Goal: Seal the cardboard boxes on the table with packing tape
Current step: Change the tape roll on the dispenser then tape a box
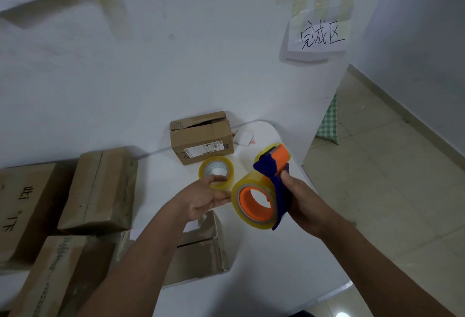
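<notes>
Cardboard boxes lie about the white tabletop (251, 261): a small brown cardboard box with a printed label (201, 140) sits at the far side near the wall, its top flaps loose and partly raised. A flatter brown box (100, 190) wrapped in glossy tape lies to the left, with a larger brown box bearing black handwriting (22, 203) beside it at the left edge and another taped brown box (57, 276) nearer the camera. Under the left forearm sits an open brown box with an upright flap (201, 248).

The right hand (302, 203) grips the blue plastic handle of a blue and orange tape dispenser (271, 178), fingers curled round it, holding it above the tabletop. On it sits a roll of clear yellowish packing tape on an orange core (254, 203). The left hand (206, 198) reaches toward that roll with fingers straight and relaxed, the fingertips touching or nearly touching its rim; I cannot tell which.

A spare roll of clear yellowish tape (216, 172) lies flat on the tabletop just beyond the left hand, in front of the labelled box. A small white paper packet (244, 135) lies right of that box. On the wall a white paper sign with black handwritten characters (319, 36) hangs under strips of clear tape.
</notes>
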`<act>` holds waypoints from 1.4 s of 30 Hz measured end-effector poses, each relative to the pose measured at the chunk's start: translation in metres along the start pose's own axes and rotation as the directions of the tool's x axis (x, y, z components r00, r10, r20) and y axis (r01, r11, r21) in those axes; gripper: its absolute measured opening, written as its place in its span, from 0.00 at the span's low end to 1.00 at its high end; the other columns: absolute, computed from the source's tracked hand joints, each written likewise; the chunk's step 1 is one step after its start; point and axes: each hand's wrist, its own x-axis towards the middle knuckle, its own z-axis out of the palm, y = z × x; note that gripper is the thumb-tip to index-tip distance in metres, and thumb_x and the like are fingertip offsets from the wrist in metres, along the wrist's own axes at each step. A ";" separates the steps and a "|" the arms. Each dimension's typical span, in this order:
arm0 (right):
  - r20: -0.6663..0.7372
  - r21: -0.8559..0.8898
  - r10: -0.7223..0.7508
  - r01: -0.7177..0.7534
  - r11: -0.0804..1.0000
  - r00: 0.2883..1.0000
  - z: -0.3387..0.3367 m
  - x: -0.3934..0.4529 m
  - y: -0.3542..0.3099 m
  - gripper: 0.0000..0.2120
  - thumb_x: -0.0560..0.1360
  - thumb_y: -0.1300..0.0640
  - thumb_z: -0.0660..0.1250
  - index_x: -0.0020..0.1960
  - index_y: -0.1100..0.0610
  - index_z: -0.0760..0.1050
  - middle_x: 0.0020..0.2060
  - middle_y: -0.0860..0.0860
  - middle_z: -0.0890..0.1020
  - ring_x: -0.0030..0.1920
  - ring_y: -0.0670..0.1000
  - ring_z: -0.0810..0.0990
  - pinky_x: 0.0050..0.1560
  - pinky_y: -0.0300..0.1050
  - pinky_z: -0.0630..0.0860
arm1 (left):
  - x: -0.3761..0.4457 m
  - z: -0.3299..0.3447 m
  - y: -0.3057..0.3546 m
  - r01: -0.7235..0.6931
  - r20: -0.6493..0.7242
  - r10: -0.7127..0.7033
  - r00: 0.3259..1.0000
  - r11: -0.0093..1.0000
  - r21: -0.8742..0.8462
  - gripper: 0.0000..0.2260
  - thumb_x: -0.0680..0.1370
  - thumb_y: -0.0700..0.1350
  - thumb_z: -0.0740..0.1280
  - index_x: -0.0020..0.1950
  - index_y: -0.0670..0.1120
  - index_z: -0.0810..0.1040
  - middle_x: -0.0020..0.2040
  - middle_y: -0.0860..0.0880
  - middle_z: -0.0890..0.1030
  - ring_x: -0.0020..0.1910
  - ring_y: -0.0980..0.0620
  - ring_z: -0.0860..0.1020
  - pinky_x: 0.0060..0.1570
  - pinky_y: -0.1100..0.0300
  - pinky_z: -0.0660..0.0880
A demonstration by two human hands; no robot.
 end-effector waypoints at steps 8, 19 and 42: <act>0.124 -0.239 0.149 -0.117 0.964 0.981 0.007 0.003 0.001 0.34 0.68 0.41 0.73 0.69 0.54 0.71 0.61 0.53 0.80 0.62 0.55 0.79 0.64 0.54 0.76 | -0.015 -0.004 0.029 -0.262 -0.002 0.288 0.958 0.876 0.405 0.20 0.74 0.31 0.71 0.62 0.48 0.75 0.49 0.39 0.82 0.43 0.50 0.83 0.41 0.65 0.78; 0.054 -0.609 0.094 -0.042 0.792 0.994 0.010 0.014 0.007 0.20 0.71 0.50 0.75 0.61 0.47 0.75 0.48 0.43 0.84 0.49 0.43 0.82 0.46 0.38 0.78 | -0.060 0.017 0.041 -0.506 0.097 0.568 0.818 0.628 0.591 0.17 0.78 0.38 0.70 0.60 0.56 0.73 0.43 0.49 0.84 0.44 0.52 0.83 0.49 0.62 0.78; -0.001 -0.891 -0.341 0.154 0.427 0.940 0.012 0.020 0.031 0.36 0.64 0.24 0.62 0.62 0.48 0.67 0.52 0.46 0.76 0.51 0.51 0.73 0.49 0.50 0.77 | -0.078 0.033 0.040 -0.413 0.032 0.483 0.875 0.708 0.573 0.10 0.79 0.40 0.69 0.55 0.54 0.75 0.43 0.51 0.86 0.46 0.54 0.83 0.44 0.68 0.76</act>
